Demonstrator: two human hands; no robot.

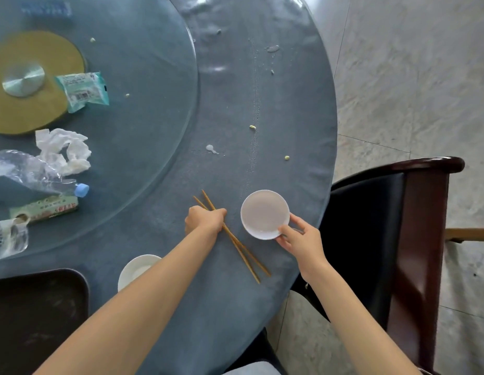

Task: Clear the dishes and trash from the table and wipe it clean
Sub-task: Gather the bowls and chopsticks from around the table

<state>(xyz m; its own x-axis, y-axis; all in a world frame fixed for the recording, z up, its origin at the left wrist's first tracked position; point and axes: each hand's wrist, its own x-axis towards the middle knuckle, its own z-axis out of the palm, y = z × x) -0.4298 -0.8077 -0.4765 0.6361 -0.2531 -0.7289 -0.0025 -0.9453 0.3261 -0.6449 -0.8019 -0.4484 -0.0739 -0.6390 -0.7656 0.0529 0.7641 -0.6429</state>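
A pair of brown chopsticks (247, 255) lies on the blue round table (235, 104); my left hand (204, 220) curls round their middle. To the right, a small white dish (264, 213) sits near the table edge, and my right hand (300, 240) pinches its near rim between thumb and fingers. A second white bowl (135, 269) sits near the front edge, partly hidden under my left forearm. On the glass turntable (154, 77) lie a crumpled white tissue (63, 150), a crushed plastic bottle with a blue cap (32, 174), a teal snack wrapper (84, 90) and other wrappers.
A dark tray (32, 315) rests at the front left edge. A dark wooden chair (392, 239) stands at the right of the table. Food crumbs (252, 127) and liquid spots (211, 149) dot the cloth.
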